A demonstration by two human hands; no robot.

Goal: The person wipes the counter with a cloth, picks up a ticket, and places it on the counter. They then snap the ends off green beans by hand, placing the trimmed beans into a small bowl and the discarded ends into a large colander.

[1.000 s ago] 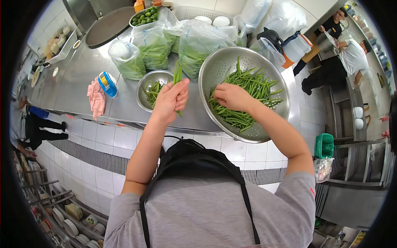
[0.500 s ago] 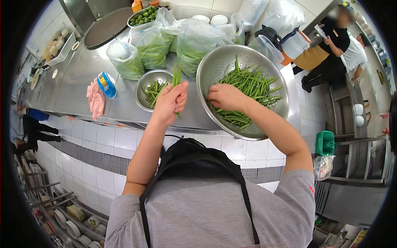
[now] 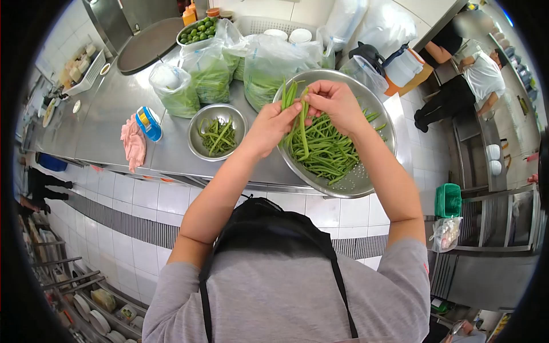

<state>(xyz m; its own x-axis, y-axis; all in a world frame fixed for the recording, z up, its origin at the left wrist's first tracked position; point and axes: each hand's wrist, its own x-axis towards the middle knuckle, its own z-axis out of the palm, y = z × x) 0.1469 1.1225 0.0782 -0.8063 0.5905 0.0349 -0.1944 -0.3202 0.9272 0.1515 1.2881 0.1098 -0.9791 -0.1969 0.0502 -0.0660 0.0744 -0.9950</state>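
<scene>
My left hand [image 3: 274,127] is closed around a small bunch of green beans [image 3: 289,97] over the left side of a large perforated metal colander [image 3: 384,171]. Close beside it, my right hand [image 3: 337,106] pinches a green bean [image 3: 303,137] near the bunch. Many loose green beans [image 3: 329,157] lie in the colander below both hands. To the left, a small steel bowl [image 3: 193,140] holds short bean pieces [image 3: 217,136].
Bags of green vegetables [image 3: 269,74] stand behind the bowl and colander. A blue-labelled tub [image 3: 150,124] and a pink cloth [image 3: 133,143] lie at left. Limes [image 3: 197,31] fill a bowl at the back. A person in white [image 3: 483,74] stands at right.
My left hand has moved right with its beans, from beside the small bowl to over the colander. My right hand has risen from the pile to meet it.
</scene>
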